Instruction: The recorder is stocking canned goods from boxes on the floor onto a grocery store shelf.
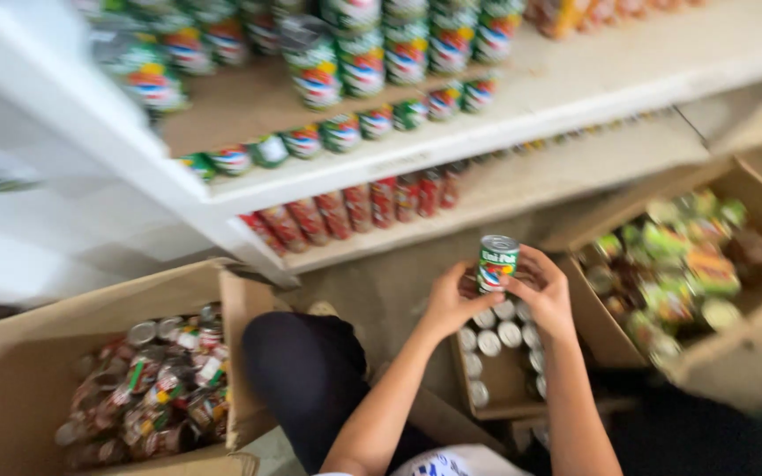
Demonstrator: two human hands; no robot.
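Nearest the camera, the person's dark-clad knee (310,379) sits low in the frame, with both forearms reaching up and away from it. The left hand (453,302) and right hand (544,295) meet around one green-and-red labelled can (496,264), both closed on it: the left wraps the can's lower left side, the right cups it from the right and behind. The can stands upright between the hands, its long axis near vertical and its silver lid facing up, slightly above the fingertips. Neither hand is clearly nearer; they share the hold about evenly.

Directly under the hands lies a small open carton (496,388) with rows of silver can tops. To the left is a larger cardboard box of mixed cans (11,370), to the right another box of green-labelled goods (756,211), both blurred.

Further off, up and to the left of the held can, the white shelves (381,163) carry rows of red cans (346,210) low down and matching green-and-red cans (363,66) above
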